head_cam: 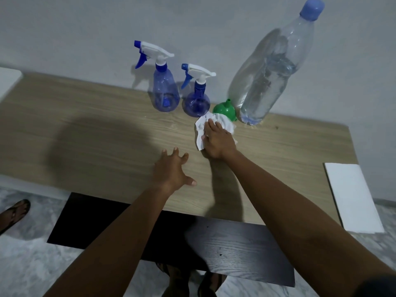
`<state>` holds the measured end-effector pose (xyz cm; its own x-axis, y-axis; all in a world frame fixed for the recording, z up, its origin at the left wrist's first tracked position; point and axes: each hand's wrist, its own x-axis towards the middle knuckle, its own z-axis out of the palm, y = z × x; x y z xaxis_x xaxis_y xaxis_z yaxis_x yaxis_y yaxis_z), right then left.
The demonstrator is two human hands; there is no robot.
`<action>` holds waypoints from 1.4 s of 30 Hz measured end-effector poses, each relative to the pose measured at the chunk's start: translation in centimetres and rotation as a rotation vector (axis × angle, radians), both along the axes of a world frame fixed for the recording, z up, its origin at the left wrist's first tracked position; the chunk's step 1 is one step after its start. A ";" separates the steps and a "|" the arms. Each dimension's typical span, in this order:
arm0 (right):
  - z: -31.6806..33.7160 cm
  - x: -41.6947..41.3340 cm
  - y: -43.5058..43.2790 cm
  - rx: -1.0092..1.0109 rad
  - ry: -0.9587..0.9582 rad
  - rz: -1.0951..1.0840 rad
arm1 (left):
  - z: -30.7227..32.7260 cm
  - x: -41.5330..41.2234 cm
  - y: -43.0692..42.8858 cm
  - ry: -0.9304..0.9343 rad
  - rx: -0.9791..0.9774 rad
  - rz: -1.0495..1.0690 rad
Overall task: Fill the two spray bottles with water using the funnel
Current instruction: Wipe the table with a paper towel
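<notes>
Two blue spray bottles with white trigger heads stand at the back of the wooden table (pixel 85 129): a taller one (pixel 165 91) and, to its right, a shorter round one (pixel 196 99). A green funnel (pixel 225 108) lies upside down beside them, spout up. A large clear water bottle (pixel 270 69) with a blue cap stands to the right, partly filled. My right hand (pixel 217 140) presses flat on a crumpled white tissue (pixel 202 129) just in front of the funnel. My left hand (pixel 173 168) hovers over the table with fingers spread, holding nothing.
A white slab (pixel 353 196) lies at the table's right edge, another white object (pixel 8 80) at the far left. A dark panel (pixel 235 249) juts out below the table's front edge. A sandalled foot (pixel 15 213) shows on the marbled floor at left.
</notes>
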<state>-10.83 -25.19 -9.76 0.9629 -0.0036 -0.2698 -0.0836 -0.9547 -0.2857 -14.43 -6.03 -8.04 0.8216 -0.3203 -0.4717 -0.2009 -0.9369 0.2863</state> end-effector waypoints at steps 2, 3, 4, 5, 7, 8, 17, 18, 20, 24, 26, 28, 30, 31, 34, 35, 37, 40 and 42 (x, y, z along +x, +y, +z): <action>-0.3 -1.3 -0.7 0.012 -0.017 0.040 | 0.0 -0.1 -0.1 0.002 0.001 0.003; -0.4 -2.0 -1.2 0.008 -0.035 0.056 | 0.0 -0.1 -0.1 0.000 0.003 0.002; -0.4 -2.7 -1.7 0.003 -0.053 0.062 | 0.0 -0.1 -0.2 -0.001 0.006 0.002; -0.5 -3.5 -2.3 0.000 -0.069 0.052 | 0.0 -0.1 -0.2 -0.001 0.008 0.001; -0.9 -4.9 -3.0 -0.004 -0.100 -0.017 | 0.0 -0.1 -0.2 -0.001 -0.002 0.012; -1.0 -5.5 -3.2 -0.006 -0.115 -0.058 | 0.0 -0.1 -0.2 -0.002 -0.014 0.023; -1.2 -11.6 -3.3 0.053 -0.082 0.044 | 0.0 -0.5 -0.3 -0.022 -0.045 0.060; -1.3 -12.5 -3.3 0.057 -0.079 0.067 | 0.0 -0.6 -0.3 -0.018 -0.057 0.071; -1.6 -13.9 -3.8 0.052 -0.063 0.134 | -0.1 -1.0 -0.3 -0.014 -0.073 0.092; -1.3 -14.7 -5.6 0.093 -0.034 0.194 | -0.5 -3.6 -0.2 -0.097 -0.075 0.105; -1.3 -15.1 -5.2 0.130 -0.039 0.126 | -0.9 -5.4 -0.1 -0.135 -0.072 0.101; -1.6 -16.1 -4.0 0.112 -0.088 0.071 | -1.6 -6.7 0.0 -0.140 -0.072 0.095; -1.9 -17.6 -2.6 0.105 -0.120 0.066 | -2.0 -7.2 0.2 -0.121 -0.085 0.104; -2.1 -18.4 -2.0 0.109 -0.126 0.083 | -2.1 -7.1 0.3 -0.108 -0.095 0.107; -2.7 -20.3 -1.2 0.098 -0.132 0.113 | -1.9 -7.0 0.4 -0.085 -0.099 0.104; -2.8 -20.6 -1.2 0.094 -0.135 0.116 | -1.8 -7.0 0.3 -0.083 -0.093 0.101; -2.8 -20.8 -1.2 0.101 -0.144 0.128 | -1.8 -7.2 0.4 -0.083 -0.086 0.096; -1.7 -20.0 -1.5 0.096 -0.176 0.106 | -1.6 -7.3 0.4 -0.083 -0.075 0.093; -0.6 -19.2 -1.8 0.082 -0.221 0.013 | -1.5 -7.2 0.4 -0.087 -0.063 0.082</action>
